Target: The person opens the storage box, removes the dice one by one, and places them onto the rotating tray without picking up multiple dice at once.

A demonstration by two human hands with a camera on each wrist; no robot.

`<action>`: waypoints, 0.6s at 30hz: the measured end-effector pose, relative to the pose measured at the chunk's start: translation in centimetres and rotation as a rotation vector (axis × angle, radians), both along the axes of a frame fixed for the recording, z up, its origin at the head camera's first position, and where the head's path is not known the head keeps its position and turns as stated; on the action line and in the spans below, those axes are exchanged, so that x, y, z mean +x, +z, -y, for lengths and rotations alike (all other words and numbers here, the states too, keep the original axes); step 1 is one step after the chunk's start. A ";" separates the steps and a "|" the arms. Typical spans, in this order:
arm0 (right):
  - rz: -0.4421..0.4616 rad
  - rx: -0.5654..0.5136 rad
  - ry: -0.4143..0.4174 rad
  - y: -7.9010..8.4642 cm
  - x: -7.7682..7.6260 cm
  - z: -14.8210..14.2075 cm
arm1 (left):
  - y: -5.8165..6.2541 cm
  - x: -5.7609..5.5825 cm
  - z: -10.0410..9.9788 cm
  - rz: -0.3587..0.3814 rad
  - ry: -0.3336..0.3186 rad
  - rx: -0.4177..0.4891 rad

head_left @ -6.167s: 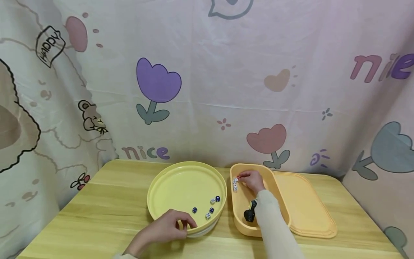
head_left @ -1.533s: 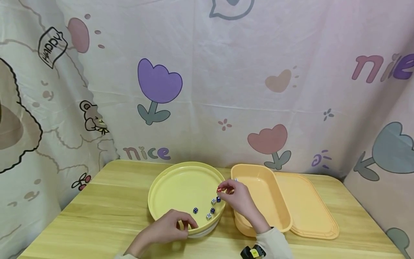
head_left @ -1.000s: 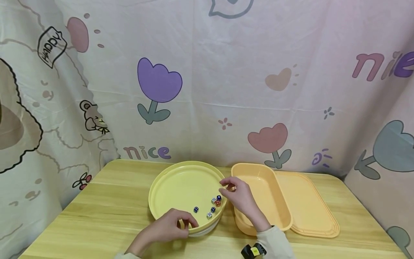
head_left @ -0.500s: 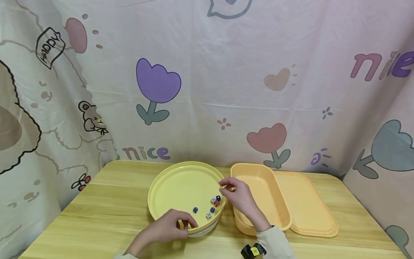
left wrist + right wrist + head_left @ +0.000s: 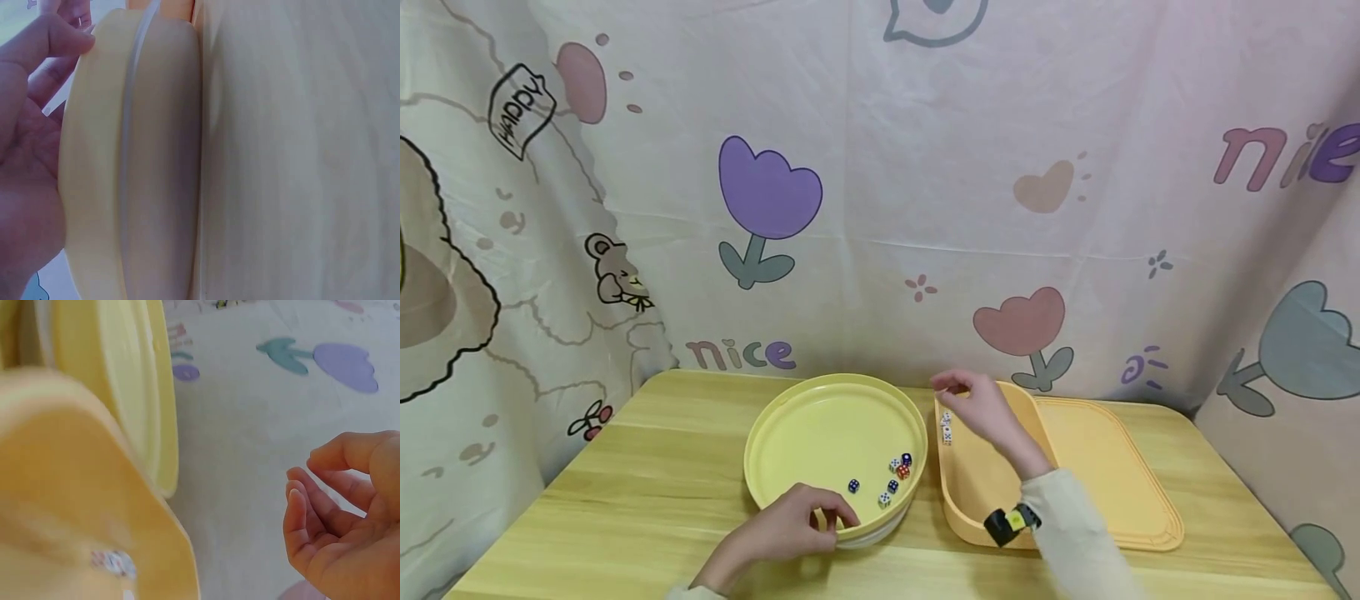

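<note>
A round yellow tray (image 5: 805, 433) has three dark blue dice (image 5: 853, 485), two white dice (image 5: 884, 500) and one red die (image 5: 903, 472) on it, mostly toward its right side. My left hand (image 5: 797, 525) holds the tray's near rim; in the left wrist view its thumb lies on the tray's side (image 5: 97, 156). Above the far left part of an orange box (image 5: 953, 492) is my right hand (image 5: 988, 412), fingers loosely bent and nothing between them. White dice (image 5: 947, 427) sit along the box's left wall, below that hand; the right wrist view shows them blurred.
An orange lid (image 5: 1108, 475) lies flat on the wooden table (image 5: 647, 492), right of the box. A printed curtain (image 5: 880, 167) hangs behind the table. On my right wrist is a black strap-on device (image 5: 1011, 523).
The red die was carried from the box by my right hand and let go on the tray. That hand has since moved back over the box. My left hand stays on the rim.
</note>
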State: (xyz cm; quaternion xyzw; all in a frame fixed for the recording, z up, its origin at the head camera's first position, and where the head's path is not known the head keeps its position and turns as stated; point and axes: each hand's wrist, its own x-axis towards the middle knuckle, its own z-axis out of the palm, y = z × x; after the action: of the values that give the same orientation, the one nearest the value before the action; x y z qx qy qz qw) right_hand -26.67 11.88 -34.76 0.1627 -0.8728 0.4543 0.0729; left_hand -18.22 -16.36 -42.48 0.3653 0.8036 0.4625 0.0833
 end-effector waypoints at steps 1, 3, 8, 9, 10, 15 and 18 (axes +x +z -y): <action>0.007 0.002 0.000 0.2 -0.4 -0.3 | 0.0 0.0 0.0 0.004 0.001 -0.001; 0.018 0.000 0.007 0.5 -1.2 -1.0 | 0.0 0.0 0.0 0.009 0.002 -0.004; 0.038 -0.031 0.024 -0.3 -2.8 -2.1 | 0.0 0.0 0.0 0.015 0.000 -0.003; 0.045 -0.038 0.027 -0.7 -3.1 -2.2 | 0.0 0.0 0.0 0.018 -0.002 -0.002; 0.057 -0.047 0.032 -1.1 -3.4 -2.4 | 0.0 0.0 0.1 0.019 -0.003 -0.002; 0.133 -0.066 0.013 -3.3 -4.4 -2.8 | 0.0 0.0 0.0 0.028 -0.001 -0.002; 0.173 -0.071 -0.025 -4.3 -4.8 -2.8 | 0.0 0.0 0.0 0.030 -0.003 0.002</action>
State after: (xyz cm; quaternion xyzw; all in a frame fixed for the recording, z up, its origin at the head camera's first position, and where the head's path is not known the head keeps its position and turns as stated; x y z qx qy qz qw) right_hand -31.48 14.65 -39.09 0.1093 -0.8611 0.4964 0.0086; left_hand -18.20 -16.34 -42.51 0.3593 0.8014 0.4685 0.0959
